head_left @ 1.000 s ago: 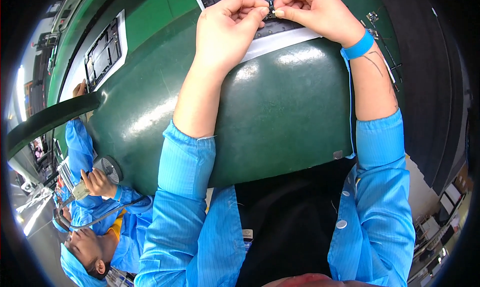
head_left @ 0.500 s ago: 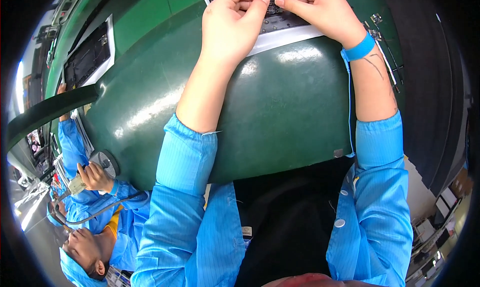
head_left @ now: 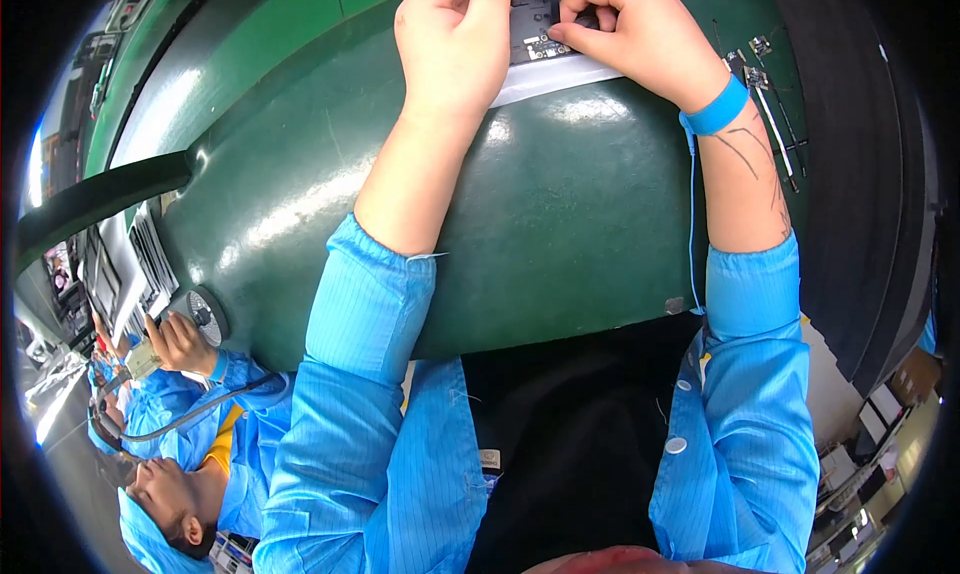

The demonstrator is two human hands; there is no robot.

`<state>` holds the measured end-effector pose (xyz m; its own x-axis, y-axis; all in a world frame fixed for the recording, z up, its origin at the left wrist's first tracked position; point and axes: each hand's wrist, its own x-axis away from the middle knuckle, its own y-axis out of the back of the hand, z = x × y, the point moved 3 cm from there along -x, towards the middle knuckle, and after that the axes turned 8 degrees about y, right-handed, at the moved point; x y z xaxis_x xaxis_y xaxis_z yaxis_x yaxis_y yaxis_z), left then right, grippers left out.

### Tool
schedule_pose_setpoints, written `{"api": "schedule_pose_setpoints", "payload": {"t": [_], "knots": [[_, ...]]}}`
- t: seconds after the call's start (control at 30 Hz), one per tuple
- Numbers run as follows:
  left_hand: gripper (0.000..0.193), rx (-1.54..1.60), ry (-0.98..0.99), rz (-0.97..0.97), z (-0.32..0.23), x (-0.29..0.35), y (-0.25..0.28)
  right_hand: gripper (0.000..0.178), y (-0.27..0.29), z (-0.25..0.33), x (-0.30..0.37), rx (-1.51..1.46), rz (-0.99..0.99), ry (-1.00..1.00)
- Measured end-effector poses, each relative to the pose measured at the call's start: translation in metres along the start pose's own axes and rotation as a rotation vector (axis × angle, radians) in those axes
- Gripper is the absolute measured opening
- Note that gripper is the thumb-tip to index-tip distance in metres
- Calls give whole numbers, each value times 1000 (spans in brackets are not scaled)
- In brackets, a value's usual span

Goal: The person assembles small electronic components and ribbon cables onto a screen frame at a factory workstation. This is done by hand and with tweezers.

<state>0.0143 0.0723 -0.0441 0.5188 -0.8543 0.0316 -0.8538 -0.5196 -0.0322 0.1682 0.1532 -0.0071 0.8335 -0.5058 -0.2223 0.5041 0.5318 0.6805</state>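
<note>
At the top edge lies a black panel (head_left: 530, 22) with a pale silvery border (head_left: 555, 77) and a small circuit strip (head_left: 540, 47) along its near side. My left hand (head_left: 455, 44) is over the panel's left part, its fingers curled and closed and partly cut off by the frame; what they hold, if anything, is hidden. My right hand (head_left: 650, 39), wearing a blue wrist strap (head_left: 720, 106) with a cord, rests at the panel's right. Its thumb and forefinger are bent together beside the circuit strip, on something too small to make out.
Small circuit boards with cables (head_left: 757, 78) lie right of my right hand on the green tabletop (head_left: 560, 204). A black mat (head_left: 850, 174) hangs along the right. At left, a co-worker's hand (head_left: 182, 344) holds a beige object near a round dark-grey disc (head_left: 207, 316) and stacked panels (head_left: 150, 259).
My hands have moved apart, the left one leftward, the right one slightly down. The shiny strip at my right fingertips no longer shows. At far left, the panel has gone from the table.
</note>
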Motion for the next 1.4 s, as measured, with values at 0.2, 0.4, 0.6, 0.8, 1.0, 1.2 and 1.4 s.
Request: {"api": "schedule_pose_setpoints", "payload": {"t": [0.2, 0.4, 0.6, 0.8, 1.0, 1.2, 1.4], "knots": [[19, -245, -239, -290, -1, -1, 8, 18, 1, -1, 4, -24, -16, -30], [43, -884, -119, -251, -28, 6, -5, 21, 6, -4, 8, -72, -30, -125], [44, -981, -146, -289, -19, 4, -7, 19, 9, -6, 8, -74, -20, -106], [44, -653, -230, -116, -12, 5, 1, 16, 13, -9, 12, -56, -3, -36], [38, -502, -46, -185, -16, -1, -11, 16, 13, -6, 11, -58, 1, -55], [41, 73, 156, -108, 4, -9, -1, 20, 13, -12, 12, -183, -33, -157], [56, -118, -192, -446, 3, -16, 2, 23, 10, -8, 9, -168, -75, -223]]}}
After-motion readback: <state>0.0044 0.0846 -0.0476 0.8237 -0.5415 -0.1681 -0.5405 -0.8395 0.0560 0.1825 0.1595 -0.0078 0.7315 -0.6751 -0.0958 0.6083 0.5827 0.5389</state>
